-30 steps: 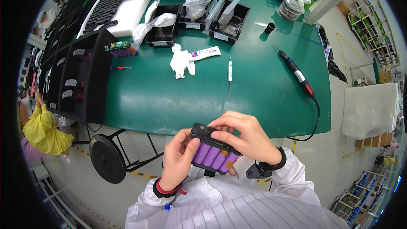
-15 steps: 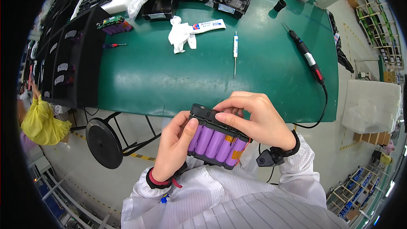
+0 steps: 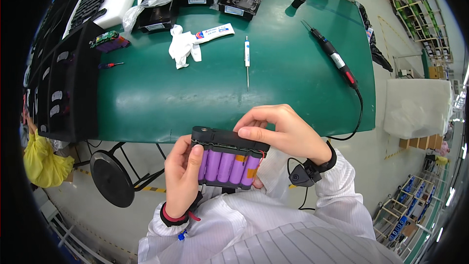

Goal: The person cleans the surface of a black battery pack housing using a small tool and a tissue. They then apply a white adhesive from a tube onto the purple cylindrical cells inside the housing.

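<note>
Right now both hands grip the purple cylindrical-cell battery pack with its black plastic frame (image 3: 227, 159), held off the near edge of the green worktop (image 3: 195, 98). Left hand (image 3: 181, 176) clasps its left end, right hand (image 3: 283, 134) its top; long axis runs left-right, cells pointing toward the person.

Green workbench (image 3: 195, 98), black stool (image 3: 111, 178)

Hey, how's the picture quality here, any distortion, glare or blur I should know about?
Head view: strong fisheye, so the green table edge bows and the corners go black; even overhead light with soft sheen on the tabletop; the battery pack, left hand and right hand are sharp, while shelving near the right rim is small and warped.
</note>
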Demonstrator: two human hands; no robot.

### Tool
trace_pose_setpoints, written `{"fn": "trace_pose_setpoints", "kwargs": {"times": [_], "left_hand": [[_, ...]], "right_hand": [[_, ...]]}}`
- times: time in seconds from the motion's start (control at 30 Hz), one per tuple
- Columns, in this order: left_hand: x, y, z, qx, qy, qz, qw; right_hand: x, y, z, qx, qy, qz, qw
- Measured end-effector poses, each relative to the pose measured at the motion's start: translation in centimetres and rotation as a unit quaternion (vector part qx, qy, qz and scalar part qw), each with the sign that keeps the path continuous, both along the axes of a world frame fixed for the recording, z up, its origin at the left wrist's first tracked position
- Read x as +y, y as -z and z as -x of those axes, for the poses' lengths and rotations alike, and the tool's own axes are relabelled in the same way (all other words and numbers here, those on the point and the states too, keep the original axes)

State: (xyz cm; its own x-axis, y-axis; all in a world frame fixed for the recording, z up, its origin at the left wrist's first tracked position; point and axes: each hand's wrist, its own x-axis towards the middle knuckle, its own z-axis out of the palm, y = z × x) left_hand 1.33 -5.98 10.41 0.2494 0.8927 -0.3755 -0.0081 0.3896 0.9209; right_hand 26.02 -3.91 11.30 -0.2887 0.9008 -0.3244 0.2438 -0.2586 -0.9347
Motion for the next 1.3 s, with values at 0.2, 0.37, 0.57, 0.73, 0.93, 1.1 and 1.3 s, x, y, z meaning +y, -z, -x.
{"fn": "trace_pose_setpoints", "kwargs": {"times": [0.2,0.37,0.57,0.73,0.93,1.1,1.3], "left_hand": [[0.2,0.5,0.2,0.013,0.012,0.0,1.0],[0.6,0.6,0.6,-0.007,0.019,0.011,1.0],[1.9,2.7,0.8,-0.241,-0.036,0.11,0.964],[1.3,6.5,3.0,-0.456,0.101,0.115,0.877],[0.1,6.1,4.4,-0.489,0.114,0.128,0.855],[-0.2,6.0,4.2,-0.483,0.114,0.132,0.858],[-0.2,6.1,3.5,-0.471,0.109,0.133,0.865]], "right_hand": [[-0.4,0.0,-0.3,-0.021,-0.01,0.006,1.0],[-1.2,1.2,0.3,0.043,0.053,-0.046,0.997],[-1.7,0.2,3.0,0.145,0.067,-0.156,0.975],[-1.7,-0.7,6.3,0.206,0.063,-0.207,0.954],[-1.6,-1.1,7.5,0.232,0.077,-0.204,0.948],[-1.7,-0.2,7.7,0.235,0.095,-0.198,0.947],[-0.2,0.0,7.3,0.05,0.089,-0.353,0.93]]}}
